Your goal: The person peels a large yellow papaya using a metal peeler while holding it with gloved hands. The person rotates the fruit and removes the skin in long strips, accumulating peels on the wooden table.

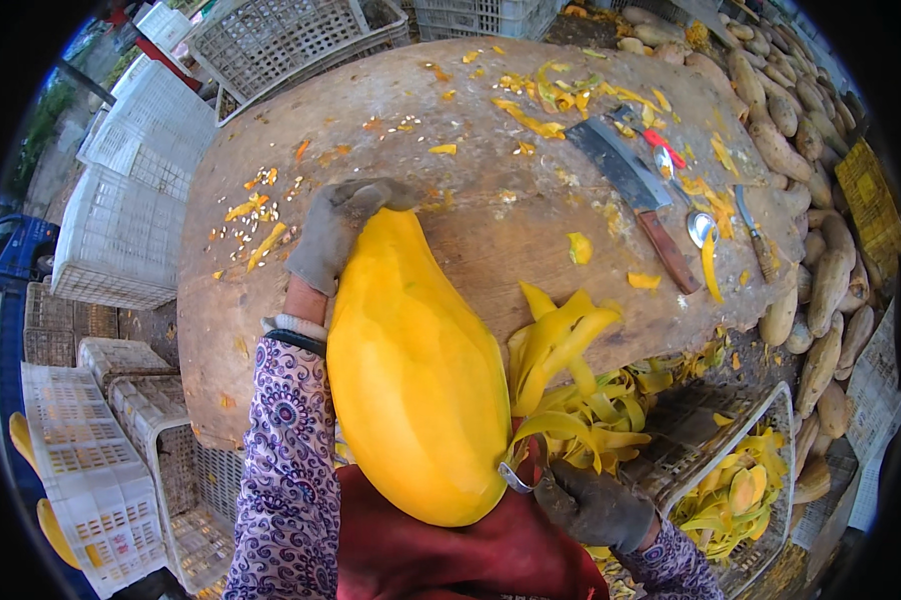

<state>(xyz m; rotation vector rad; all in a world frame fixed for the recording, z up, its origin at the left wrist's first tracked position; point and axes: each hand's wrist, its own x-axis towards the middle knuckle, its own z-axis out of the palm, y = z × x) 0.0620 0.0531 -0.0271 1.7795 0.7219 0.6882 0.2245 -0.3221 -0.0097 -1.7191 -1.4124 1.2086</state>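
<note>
A large peeled yellow squash [416, 370] stands tilted over the table's near edge, its wide end toward me. My gloved left hand [351, 225] is closed around its narrow far end. In my gloved right hand [591, 505] is a peeler [516, 478] with a metal head, which touches the squash's lower right side. A strip of peel [561, 430] curls up by the peeler. More peel strips [566, 340] lie heaped on the table edge beside the squash. Part of the peeler's handle is hidden by my fingers.
On the wooden table [301, 130] lie a cleaver [621, 170], a spoon [701, 228], a small knife [756, 235], seeds and scraps. A crate of peel [736, 490] stands at right. Unpeeled squashes [831, 280] pile up beyond. White crates [121, 235] stand left.
</note>
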